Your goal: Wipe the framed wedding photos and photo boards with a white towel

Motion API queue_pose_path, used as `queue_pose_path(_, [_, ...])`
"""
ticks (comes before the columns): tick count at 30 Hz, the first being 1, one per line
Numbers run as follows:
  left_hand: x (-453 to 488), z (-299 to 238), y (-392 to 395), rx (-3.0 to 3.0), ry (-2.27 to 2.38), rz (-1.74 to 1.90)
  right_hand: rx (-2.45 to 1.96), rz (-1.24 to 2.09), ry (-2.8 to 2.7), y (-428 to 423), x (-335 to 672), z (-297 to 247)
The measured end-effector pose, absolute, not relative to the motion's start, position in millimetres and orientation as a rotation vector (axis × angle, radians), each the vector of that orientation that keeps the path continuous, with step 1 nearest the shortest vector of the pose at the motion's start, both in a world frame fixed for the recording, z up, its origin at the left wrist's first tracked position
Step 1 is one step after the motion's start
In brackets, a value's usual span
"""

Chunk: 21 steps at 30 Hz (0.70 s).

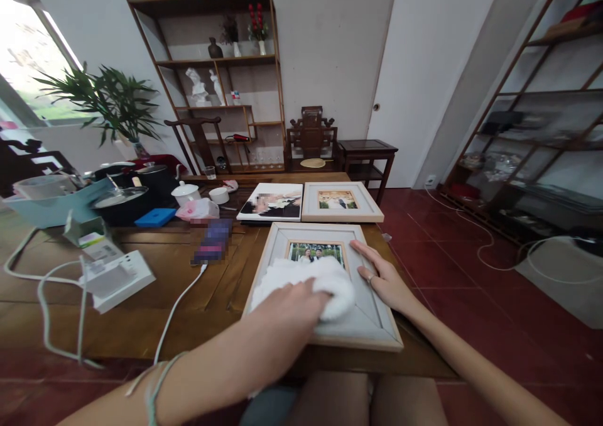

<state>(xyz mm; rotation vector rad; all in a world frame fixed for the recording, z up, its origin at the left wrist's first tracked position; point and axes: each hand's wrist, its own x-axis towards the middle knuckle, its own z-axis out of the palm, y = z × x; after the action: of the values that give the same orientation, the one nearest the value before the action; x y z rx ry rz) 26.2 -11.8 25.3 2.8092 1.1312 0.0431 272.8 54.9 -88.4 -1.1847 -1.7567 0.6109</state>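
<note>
A picture frame with a pale wood border and light mat lies flat on the wooden table in front of me. A small photo of two people sits in its middle, its lower part covered. My left hand is closed around a fluffy white cloth, which rests on the frame's face. Along the right side of the frame lies my right hand, fingers stretched out and a ring on one. Beyond are a second framed photo and a white-and-black picture, side by side.
A phone with a white cable lies left of the frame. Farther left are a white box, a blue box, a lidded pan and a white pot. The table's right edge is close to the frame.
</note>
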Motion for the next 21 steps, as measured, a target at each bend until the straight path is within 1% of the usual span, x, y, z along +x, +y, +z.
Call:
queue_pose_path(5, [17,52,28,2.891,1.600,0.352,-1.181,0.619,-1.762,54,273,-88])
queue_pose_path(8, [15,50,51,3.118,1.670,0.505,-1.172,0.616,-1.760,54,273,-88])
queue_pose_path(11, [9,28,72,3.241,1.537,0.388,-1.167,0.617,-1.758,54,273,-88])
queue_pose_path(15, [2,-9,89,3.124,1.557,0.123,-1.175,0.627,-1.759,54,273,-88])
queue_pose_path(18, [1,-24,93,3.067,1.553,0.100,-1.195,0.638,-1.765,54,273,-87])
queue_pose_path(21, [0,-24,93,3.070,1.537,0.078,-1.198,0.644,-1.775,53,273,-87])
